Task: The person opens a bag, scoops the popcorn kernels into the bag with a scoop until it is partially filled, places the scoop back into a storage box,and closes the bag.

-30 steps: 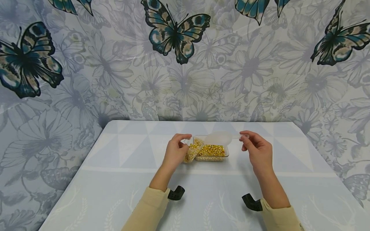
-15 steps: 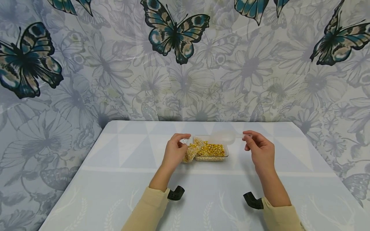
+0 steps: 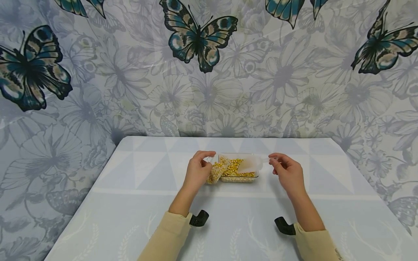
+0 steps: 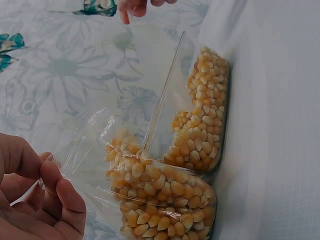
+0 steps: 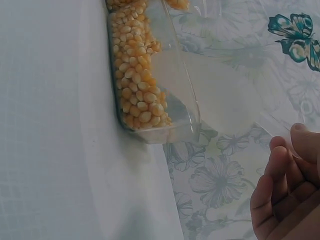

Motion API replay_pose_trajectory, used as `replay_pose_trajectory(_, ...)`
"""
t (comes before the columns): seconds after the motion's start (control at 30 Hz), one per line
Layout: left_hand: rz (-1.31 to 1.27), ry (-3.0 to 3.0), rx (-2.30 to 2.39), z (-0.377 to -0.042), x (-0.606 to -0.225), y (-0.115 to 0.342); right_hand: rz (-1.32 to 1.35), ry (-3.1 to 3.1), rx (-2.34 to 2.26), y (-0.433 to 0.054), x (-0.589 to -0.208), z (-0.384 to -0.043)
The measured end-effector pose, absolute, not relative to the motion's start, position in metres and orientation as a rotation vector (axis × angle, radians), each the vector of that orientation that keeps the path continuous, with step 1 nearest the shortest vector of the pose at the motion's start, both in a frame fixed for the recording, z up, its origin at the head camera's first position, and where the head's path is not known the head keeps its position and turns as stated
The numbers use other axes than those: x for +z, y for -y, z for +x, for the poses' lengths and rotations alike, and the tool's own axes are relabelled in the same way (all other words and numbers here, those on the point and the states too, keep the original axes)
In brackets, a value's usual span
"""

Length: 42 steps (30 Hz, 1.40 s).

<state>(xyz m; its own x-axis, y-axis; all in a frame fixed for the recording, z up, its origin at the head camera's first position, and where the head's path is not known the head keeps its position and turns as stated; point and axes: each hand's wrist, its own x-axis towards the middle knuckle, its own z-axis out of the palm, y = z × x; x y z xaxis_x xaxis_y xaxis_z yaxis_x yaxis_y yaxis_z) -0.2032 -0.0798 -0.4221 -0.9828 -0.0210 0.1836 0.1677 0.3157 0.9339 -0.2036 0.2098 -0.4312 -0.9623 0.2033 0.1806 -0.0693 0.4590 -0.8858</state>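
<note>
My left hand (image 3: 197, 168) pinches the gathered neck of a clear plastic bag (image 4: 150, 195) full of corn kernels. The bag leans at the left end of a clear rectangular box (image 3: 240, 179), overlapping it in the head view. Yellow corn kernels (image 5: 137, 80) fill much of the box, heaped lower toward its right end. Between thumb and fingertips, my right hand (image 3: 289, 172) holds the thin clear handle of a translucent white plastic scoop (image 3: 248, 165). Its broad rounded head reaches over the box's right side, with the tip inside among the kernels and covering some of them.
Box and bag stand toward the far side of a pale patterned table (image 3: 156, 232). Behind the table's back edge hangs a floral backdrop (image 3: 209, 94) with butterflies. A black wrist mount (image 3: 199, 218) sticks out at each cream sleeve (image 3: 166, 235).
My right hand went slightly right, then came back left and lower. The scoop's head has moved from above the box's back right down into the kernels. My left hand and the bag stay put.
</note>
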Motion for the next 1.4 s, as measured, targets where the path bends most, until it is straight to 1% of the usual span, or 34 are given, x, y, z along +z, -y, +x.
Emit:
replay_pose_trajectory(0.23, -0.125, 2.412, -1.767, -0.204, -0.423, 0.080, -0.056, 2.535, 1.352, -0.204, -0.437, -0.204)
replay_pose_trajectory(0.67, -0.105, 2.419, -1.793, -0.204, -0.423, 0.080, -0.008, 2.623, 1.289, -0.203, -0.448, -0.208)
replay_pose_trajectory(1.03, -0.111, 2.418, -1.767, -0.204, -0.424, 0.079, 0.045, 2.699, 1.142, -0.203, -0.460, -0.209)
replay_pose_trajectory(1.4, -0.109, 2.422, -1.771, -0.205, -0.424, 0.080, 0.042, 2.747, 1.127, -0.198, -0.462, -0.209)
